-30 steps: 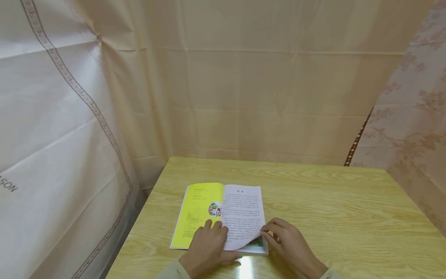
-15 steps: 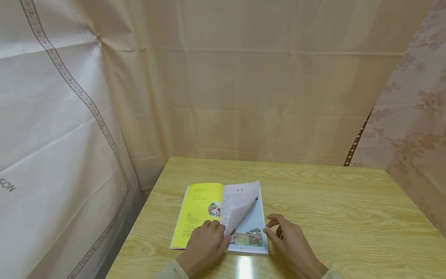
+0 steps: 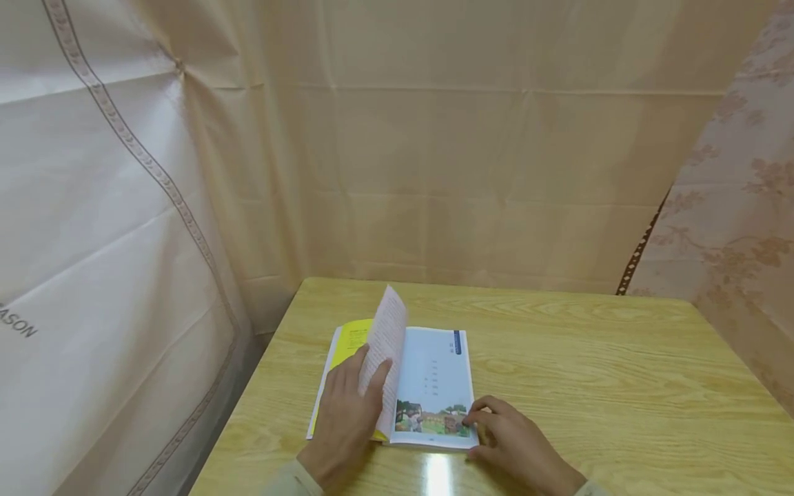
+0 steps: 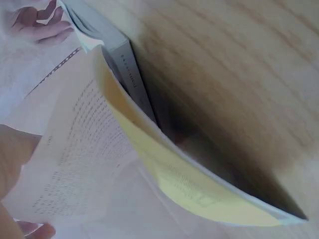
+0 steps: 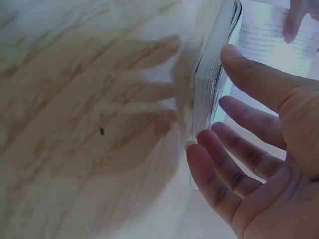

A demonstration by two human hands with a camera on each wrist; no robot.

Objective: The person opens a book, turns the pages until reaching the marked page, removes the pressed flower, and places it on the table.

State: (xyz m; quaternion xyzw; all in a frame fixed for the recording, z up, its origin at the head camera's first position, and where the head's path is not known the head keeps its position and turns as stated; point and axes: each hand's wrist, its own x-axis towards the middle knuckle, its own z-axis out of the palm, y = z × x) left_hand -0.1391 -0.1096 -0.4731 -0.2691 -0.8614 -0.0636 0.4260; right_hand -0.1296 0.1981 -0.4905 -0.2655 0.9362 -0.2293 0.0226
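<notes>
A paperback book (image 3: 433,372) lies spread on the table. Its right side shows a pale blue page with a village picture along the bottom. A printed white leaf (image 3: 386,337) stands up near the spine over the yellow left page (image 3: 351,337). My left hand (image 3: 347,406) holds this leaf, thumb on its printed face and fingers at its other side; in the left wrist view the leaf curves between them. My right hand (image 3: 511,437) rests at the book's lower right corner, fingertips on the page edge. The right wrist view shows its fingers (image 5: 249,149) loosely bent beside the page block.
The wooden table (image 3: 589,372) extends to the right of and behind the book. A beige cloth (image 3: 465,172) hangs along its back edge, with a white cloth (image 3: 112,241) on the left and a floral one (image 3: 744,227) on the right.
The printed leaf has gone from lying on the right side to standing near the spine, uncovering the blue page. My left hand has taken hold of it; my right hand has let go of its corner.
</notes>
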